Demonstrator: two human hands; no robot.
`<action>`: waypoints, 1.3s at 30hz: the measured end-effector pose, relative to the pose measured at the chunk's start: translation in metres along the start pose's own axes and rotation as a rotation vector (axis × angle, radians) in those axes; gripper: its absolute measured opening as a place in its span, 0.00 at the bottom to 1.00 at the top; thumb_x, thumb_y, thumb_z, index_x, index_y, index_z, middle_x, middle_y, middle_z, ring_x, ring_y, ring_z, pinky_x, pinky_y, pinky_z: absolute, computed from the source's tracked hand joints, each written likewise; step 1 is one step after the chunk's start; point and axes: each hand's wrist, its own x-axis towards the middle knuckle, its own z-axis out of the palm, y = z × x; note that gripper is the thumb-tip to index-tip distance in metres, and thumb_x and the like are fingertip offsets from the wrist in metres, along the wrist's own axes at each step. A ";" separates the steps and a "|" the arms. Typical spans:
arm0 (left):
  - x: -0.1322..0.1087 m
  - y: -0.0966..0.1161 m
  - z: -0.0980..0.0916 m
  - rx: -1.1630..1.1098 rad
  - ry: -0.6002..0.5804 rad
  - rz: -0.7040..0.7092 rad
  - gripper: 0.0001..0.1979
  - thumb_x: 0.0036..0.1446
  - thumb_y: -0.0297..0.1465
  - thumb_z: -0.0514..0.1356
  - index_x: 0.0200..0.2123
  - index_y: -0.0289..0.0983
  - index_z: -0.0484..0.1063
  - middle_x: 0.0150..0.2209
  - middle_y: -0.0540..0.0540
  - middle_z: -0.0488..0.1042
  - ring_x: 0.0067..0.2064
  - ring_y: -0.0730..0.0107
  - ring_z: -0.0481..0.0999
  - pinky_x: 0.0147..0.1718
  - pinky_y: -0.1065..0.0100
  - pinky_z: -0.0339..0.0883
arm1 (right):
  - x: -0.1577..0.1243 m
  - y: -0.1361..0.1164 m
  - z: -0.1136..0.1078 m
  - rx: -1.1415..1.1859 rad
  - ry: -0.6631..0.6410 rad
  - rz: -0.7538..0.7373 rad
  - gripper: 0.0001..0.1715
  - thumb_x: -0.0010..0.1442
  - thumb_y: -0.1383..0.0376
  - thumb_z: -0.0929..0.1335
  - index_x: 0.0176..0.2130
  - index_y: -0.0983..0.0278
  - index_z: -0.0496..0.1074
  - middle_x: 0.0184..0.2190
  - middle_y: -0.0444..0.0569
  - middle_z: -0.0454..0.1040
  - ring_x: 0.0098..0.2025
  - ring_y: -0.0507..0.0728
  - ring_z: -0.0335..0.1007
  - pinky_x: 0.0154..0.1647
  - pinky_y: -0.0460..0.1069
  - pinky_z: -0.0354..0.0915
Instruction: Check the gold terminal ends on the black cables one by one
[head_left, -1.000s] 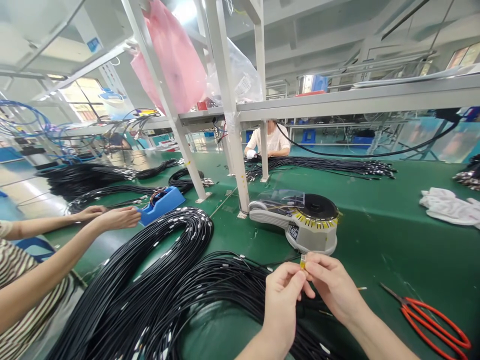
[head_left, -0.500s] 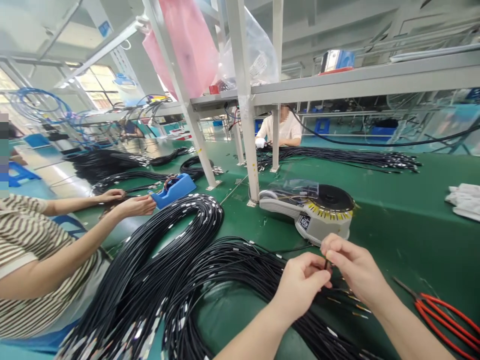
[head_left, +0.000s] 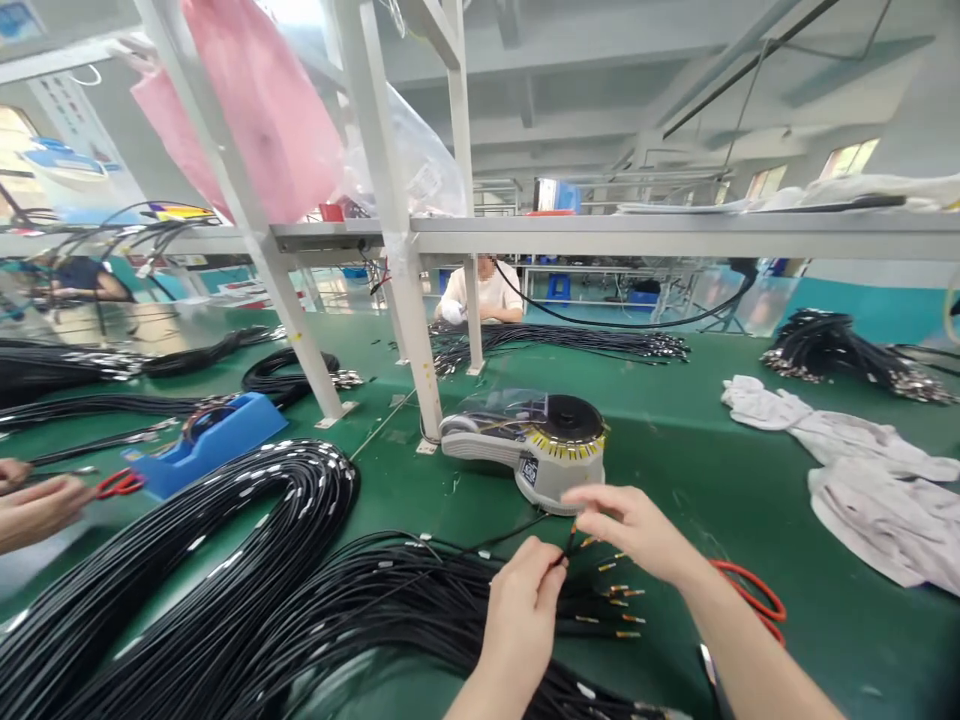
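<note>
On the smooth green tabletop [head_left: 660, 430] lies a curved bundle of thin black cables [head_left: 420, 590], near centre, with a rounded grey plastic tape dispenser [head_left: 555, 475] just beyond. Our left hand [head_left: 525, 600] pinches one slim black cable [head_left: 572, 540], right of centre; our right hand [head_left: 630, 530], loosely parted, is at its tip, contact unclear. It should be light, springy; we'd grip behind the fragile tip.

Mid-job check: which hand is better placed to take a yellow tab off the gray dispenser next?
The right hand, I'd judge. It is closer to the dispenser and looks open, while the left hand sits lower in the view and appears to pinch a black cable.
</note>
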 end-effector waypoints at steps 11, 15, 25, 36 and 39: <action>0.002 -0.006 0.003 -0.105 0.002 -0.022 0.10 0.56 0.28 0.51 0.28 0.36 0.71 0.28 0.48 0.66 0.21 0.77 0.64 0.18 0.75 0.56 | 0.061 0.059 -0.071 0.243 0.396 0.397 0.23 0.50 0.50 0.67 0.29 0.68 0.72 0.22 0.50 0.72 0.22 0.54 0.68 0.23 0.48 0.64; 0.004 -0.008 0.001 -0.067 -0.016 -0.006 0.09 0.55 0.27 0.52 0.29 0.36 0.72 0.26 0.50 0.65 0.20 0.78 0.63 0.18 0.75 0.56 | 0.071 0.062 -0.063 0.326 0.391 0.390 0.18 0.48 0.53 0.69 0.22 0.66 0.69 0.17 0.45 0.69 0.22 0.52 0.68 0.24 0.46 0.64; -0.006 -0.013 0.018 -0.004 -0.036 0.029 0.07 0.52 0.24 0.53 0.32 0.37 0.70 0.28 0.50 0.64 0.26 0.74 0.66 0.25 0.73 0.61 | 0.074 0.059 -0.065 0.301 0.420 0.353 0.13 0.54 0.63 0.68 0.21 0.67 0.67 0.15 0.37 0.66 0.19 0.48 0.65 0.24 0.46 0.64; -0.022 0.001 0.028 0.499 -0.563 0.301 0.07 0.52 0.34 0.58 0.34 0.38 0.69 0.33 0.47 0.70 0.36 0.64 0.70 0.36 0.65 0.64 | 0.055 0.011 -0.063 0.264 0.695 0.083 0.08 0.47 0.62 0.68 0.21 0.64 0.68 0.16 0.39 0.63 0.21 0.48 0.60 0.28 0.46 0.62; -0.023 0.005 0.029 0.599 -0.633 0.312 0.12 0.51 0.39 0.59 0.35 0.37 0.70 0.35 0.44 0.71 0.38 0.59 0.69 0.38 0.62 0.63 | 0.028 -0.007 -0.059 0.305 0.601 -0.096 0.06 0.51 0.64 0.67 0.25 0.63 0.67 0.19 0.39 0.63 0.23 0.48 0.63 0.31 0.48 0.62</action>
